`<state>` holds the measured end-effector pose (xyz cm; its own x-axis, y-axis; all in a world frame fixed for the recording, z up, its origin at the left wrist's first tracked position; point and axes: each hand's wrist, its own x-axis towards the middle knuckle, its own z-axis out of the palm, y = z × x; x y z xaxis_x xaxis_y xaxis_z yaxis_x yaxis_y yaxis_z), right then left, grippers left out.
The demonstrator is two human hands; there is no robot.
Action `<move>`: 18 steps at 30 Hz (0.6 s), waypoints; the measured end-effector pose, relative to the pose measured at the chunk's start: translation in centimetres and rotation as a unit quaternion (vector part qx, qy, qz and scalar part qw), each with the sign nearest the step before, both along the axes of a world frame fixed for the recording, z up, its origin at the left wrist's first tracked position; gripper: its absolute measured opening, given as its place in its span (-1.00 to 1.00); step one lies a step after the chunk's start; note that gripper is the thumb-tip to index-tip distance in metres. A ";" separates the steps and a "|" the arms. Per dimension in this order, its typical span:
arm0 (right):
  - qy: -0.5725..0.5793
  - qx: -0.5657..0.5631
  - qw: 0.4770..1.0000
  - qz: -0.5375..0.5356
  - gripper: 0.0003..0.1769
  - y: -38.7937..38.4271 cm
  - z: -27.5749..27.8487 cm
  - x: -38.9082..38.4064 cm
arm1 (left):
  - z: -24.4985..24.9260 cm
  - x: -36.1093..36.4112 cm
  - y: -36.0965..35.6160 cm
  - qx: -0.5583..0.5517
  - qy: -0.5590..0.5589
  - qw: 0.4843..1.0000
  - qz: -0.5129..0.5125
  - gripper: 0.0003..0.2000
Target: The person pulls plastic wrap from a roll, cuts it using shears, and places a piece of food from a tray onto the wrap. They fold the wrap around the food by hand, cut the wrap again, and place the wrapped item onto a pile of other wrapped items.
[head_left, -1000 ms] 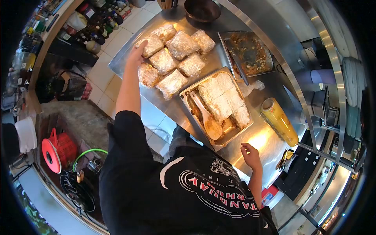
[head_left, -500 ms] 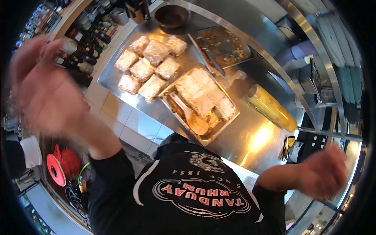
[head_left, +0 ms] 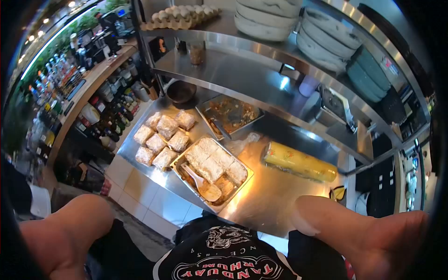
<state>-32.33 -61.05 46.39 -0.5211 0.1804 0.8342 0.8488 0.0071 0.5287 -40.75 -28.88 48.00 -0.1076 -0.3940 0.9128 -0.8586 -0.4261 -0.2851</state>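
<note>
We see the deep rectangular metal pan (head_left: pixel 237 191) with its near corner close to the front edge of the stainless-steel table (head_left: pixel 275 200), so a careless bump could push it over. Inside the pan, the white-handled broad paddle (head_left: pixel 196 177) lies along the near side, its handle close to the rim; snagging that could flip it out and break up the white-topped cut portions (head_left: pixel 212 161). Left of the pan, the squarish parcels in clear film (head_left: pixel 156 143) sit close together, and rough handling could tear the film or shove an outer one off. Right of the pan, the thick yellow cylindrical roll (head_left: pixel 301 162) could turn and travel if knocked, being round.

Our left hand (head_left: pixel 44 245) is held up near the camera, well left of the pan, with the elbow bent; our right hand (head_left: pixel 396 238) mirrors it, well to the pan's right. They are wide apart and touch nothing on the table. The fingers are out of sight, so we cannot tell whether they are curled, spread or holding anything.
</note>
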 end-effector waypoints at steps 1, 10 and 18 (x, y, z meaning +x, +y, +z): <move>-0.006 0.002 1.000 0.008 -0.56 -0.7 0.4 -0.7 | 0.3 -1.3 -1.0 -0.003 -0.004 1.000 0.011 -0.37; -0.082 0.024 0.991 0.104 -0.63 -7.5 2.0 -4.7 | 2.3 -14.0 -13.1 0.013 -0.067 0.989 0.131 -0.49; -0.085 0.015 0.983 0.160 -0.68 -7.8 2.5 -7.9 | 2.4 -21.8 -18.6 0.016 -0.077 0.977 0.200 -0.58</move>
<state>-40.22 -68.86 48.88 -0.6802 -0.0389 0.7320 0.7046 0.2409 0.6675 -62.58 -47.43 50.37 -0.0748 -0.4600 0.8848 -0.5703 -0.7081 -0.4163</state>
